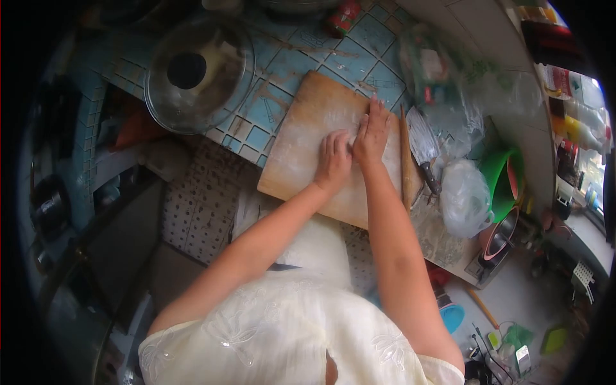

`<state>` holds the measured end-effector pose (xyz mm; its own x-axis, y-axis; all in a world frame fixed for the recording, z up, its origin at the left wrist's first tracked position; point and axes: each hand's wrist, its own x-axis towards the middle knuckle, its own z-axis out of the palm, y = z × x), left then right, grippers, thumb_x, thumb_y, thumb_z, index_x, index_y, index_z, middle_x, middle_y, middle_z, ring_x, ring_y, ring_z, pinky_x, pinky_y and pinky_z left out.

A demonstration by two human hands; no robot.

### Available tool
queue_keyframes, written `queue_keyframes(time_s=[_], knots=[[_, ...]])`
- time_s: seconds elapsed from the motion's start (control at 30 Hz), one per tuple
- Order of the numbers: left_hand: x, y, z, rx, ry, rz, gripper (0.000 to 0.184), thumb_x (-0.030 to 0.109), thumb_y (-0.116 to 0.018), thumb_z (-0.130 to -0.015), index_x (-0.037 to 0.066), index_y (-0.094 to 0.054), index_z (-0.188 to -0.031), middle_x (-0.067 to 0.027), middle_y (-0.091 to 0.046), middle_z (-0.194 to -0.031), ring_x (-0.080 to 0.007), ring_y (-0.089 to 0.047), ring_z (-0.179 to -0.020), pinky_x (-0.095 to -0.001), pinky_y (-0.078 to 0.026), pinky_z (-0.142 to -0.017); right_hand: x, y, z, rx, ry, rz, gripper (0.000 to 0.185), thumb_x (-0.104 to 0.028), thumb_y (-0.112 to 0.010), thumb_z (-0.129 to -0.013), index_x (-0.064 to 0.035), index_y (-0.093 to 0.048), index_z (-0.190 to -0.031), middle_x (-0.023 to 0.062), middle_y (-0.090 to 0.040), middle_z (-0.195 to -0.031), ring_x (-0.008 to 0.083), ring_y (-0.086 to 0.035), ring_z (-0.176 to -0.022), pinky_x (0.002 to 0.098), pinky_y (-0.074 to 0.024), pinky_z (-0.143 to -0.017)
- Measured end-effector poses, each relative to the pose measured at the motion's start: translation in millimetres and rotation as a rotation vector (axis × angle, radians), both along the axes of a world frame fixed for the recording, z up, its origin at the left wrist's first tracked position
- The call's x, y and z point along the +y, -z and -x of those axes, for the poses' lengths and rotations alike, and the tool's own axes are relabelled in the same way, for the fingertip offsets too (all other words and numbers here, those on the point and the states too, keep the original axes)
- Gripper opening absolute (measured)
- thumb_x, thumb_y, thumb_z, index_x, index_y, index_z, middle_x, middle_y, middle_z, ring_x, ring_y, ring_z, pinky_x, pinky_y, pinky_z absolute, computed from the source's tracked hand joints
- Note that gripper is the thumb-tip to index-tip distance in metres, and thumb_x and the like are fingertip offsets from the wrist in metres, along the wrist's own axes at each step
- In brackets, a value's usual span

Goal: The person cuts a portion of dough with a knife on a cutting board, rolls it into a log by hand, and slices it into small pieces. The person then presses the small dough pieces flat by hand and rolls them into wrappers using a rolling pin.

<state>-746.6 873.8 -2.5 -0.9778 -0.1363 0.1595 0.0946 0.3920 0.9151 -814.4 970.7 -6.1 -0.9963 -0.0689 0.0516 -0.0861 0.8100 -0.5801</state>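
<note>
A wooden board [298, 141] dusted with pale powder lies at a slant on the tiled counter. My left hand [333, 157] rests on it with the fingers curled downward. Close beside it, my right hand [372, 133] stretches its fingers toward the board's far edge. A small pale lump, perhaps dough, shows between the two hands; most of it is hidden. Along the board's right side lie a thin wooden rolling pin [405, 160] and a knife [423, 144] with a dark handle.
A glass lid [221, 96] with a black knob covers a pan at the left. Plastic bags [465, 196], a green basin [507, 163] and a pot [502, 237] stand at the right. Blue tiles [362, 42] surface the counter behind the board.
</note>
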Motion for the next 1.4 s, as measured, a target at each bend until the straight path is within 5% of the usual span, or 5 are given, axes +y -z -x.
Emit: queue_keyframes(time_s=[0.17, 0.63, 0.8, 1.1, 1.4], knots=[[-3, -24, 6, -0.018, -0.040, 0.347, 0.041, -0.001, -0.062, -0.074, 0.004, -0.057, -0.114, -0.0137, -0.053, -0.120, -0.0355, -0.050, -0.107, -0.0411, -0.040, -0.093, -1, 12, 26, 0.098, 0.180, -0.031, 0.052, -0.013, -0.043, -0.094, -0.0096, -0.029, -0.145, 0.0148, -0.038, -0.145, 0.0347, -0.028, -0.138, 0.0502, -0.0122, -0.113], [0, -25, 16, -0.037, -0.029, 0.337, 0.044, -0.001, -0.064, -0.073, 0.004, -0.056, -0.116, -0.0114, -0.056, -0.116, -0.0348, -0.049, -0.109, -0.0416, -0.038, -0.098, 15, 8, 31, 0.177, 0.038, -0.063, 0.058, 0.001, -0.038, -0.088, -0.0082, -0.031, -0.144, 0.0165, -0.038, -0.145, 0.0359, -0.028, -0.138, 0.0516, -0.0126, -0.113], [-11, -6, 8, 0.045, 0.035, 0.104, 0.040, -0.004, -0.061, -0.074, 0.003, -0.056, -0.113, -0.0131, -0.060, -0.112, -0.0331, -0.053, -0.107, -0.0405, -0.042, -0.093, -17, 8, -13, -0.014, 0.174, 0.477, 0.056, 0.002, -0.035, -0.090, -0.0054, -0.028, -0.145, 0.0188, -0.039, -0.143, 0.0362, -0.034, -0.135, 0.0479, -0.0167, -0.113], [-16, -10, -6, -0.154, 0.036, -0.109, 0.034, -0.008, -0.057, -0.074, 0.002, -0.056, -0.107, -0.0131, -0.054, -0.117, -0.0332, -0.054, -0.103, -0.0387, -0.045, -0.086, -11, 4, -7, 0.130, 0.011, 0.030, 0.048, 0.003, -0.036, -0.091, -0.0026, -0.038, -0.139, 0.0141, -0.043, -0.142, 0.0335, -0.033, -0.135, 0.0424, -0.0205, -0.113], [-13, 13, 3, -0.033, 0.238, 0.053, 0.034, 0.002, -0.062, -0.074, 0.004, -0.057, -0.107, -0.0126, -0.049, -0.122, -0.0328, -0.047, -0.112, -0.0423, -0.038, -0.096, -6, 6, -8, 0.066, 0.117, 0.301, 0.062, 0.006, -0.038, -0.082, -0.0064, -0.035, -0.142, 0.0178, -0.044, -0.140, 0.0368, -0.031, -0.136, 0.0474, -0.0179, -0.113]])
